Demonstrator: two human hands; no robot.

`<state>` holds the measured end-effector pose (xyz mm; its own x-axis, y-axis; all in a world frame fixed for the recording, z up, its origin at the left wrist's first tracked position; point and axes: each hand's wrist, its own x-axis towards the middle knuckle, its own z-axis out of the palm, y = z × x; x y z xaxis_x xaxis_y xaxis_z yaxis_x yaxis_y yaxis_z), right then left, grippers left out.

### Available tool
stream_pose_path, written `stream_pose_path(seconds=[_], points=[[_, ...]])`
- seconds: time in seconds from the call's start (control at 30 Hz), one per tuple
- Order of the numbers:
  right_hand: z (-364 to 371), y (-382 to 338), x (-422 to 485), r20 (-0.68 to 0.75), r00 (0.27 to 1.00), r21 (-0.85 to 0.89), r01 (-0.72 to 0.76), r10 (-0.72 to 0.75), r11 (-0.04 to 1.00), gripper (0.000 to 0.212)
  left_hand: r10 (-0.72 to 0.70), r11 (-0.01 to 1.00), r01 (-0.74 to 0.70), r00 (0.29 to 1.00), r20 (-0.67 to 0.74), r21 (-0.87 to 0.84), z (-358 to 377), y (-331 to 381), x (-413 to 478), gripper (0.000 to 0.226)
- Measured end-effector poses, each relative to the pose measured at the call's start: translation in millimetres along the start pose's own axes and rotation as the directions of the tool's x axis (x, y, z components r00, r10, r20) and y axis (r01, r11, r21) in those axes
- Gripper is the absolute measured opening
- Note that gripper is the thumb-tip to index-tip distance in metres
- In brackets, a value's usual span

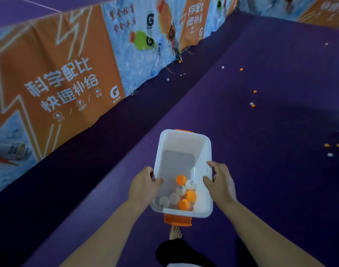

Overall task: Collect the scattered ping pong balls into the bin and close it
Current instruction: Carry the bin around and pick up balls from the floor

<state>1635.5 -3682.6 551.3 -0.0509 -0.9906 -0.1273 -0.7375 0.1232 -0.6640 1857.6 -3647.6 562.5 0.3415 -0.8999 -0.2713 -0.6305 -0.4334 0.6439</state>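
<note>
I carry a clear plastic bin (184, 143) with orange latches in front of me, lid off. My left hand (144, 185) grips its left rim and my right hand (219, 182) grips its right rim. Several orange and white ping pong balls (184, 191) lie in the near end of the bin. More balls are scattered on the purple floor: an orange and white pair (252, 105), an orange one (254, 91), and a group at the right edge (332, 146). No lid is in view.
A printed orange and blue barrier (68, 74) runs along the left and far side. Small balls (167, 79) lie near its base. The purple floor (280, 170) stretches ahead and right. My bare foot (175, 232) shows below the bin.
</note>
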Motion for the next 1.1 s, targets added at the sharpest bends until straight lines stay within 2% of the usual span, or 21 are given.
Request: stream_pose_path(seconds=[0.33,0.53,0.87,1.1], points=[[12.4,-53.8,200.0,0.072,0.996,-0.030,0.052,-0.049,0.998,0.048,-0.101,0.995,0.101,0.994,-0.035,-0.017,-15.6,57.5,178.0,0.031],[37.5,-87.3,319.1,0.074,0.996,-0.034,0.048,-0.046,0.998,0.048,-0.081,0.997,0.081,0.997,-0.009,-0.010,-27.1,78.1,306.6,0.024],[66.7,-158.0,527.1,0.053,0.998,-0.072,-0.031,0.035,0.997,0.048,-0.041,0.999,0.040,0.997,0.072,0.008,-61.5,140.7,534.8,0.019],[46.1,-146.2,672.3,0.017,0.992,-0.043,-0.126,0.127,0.991,0.048,-0.012,1.000,0.011,0.987,0.158,0.003,-26.7,217.7,675.5,0.017]])
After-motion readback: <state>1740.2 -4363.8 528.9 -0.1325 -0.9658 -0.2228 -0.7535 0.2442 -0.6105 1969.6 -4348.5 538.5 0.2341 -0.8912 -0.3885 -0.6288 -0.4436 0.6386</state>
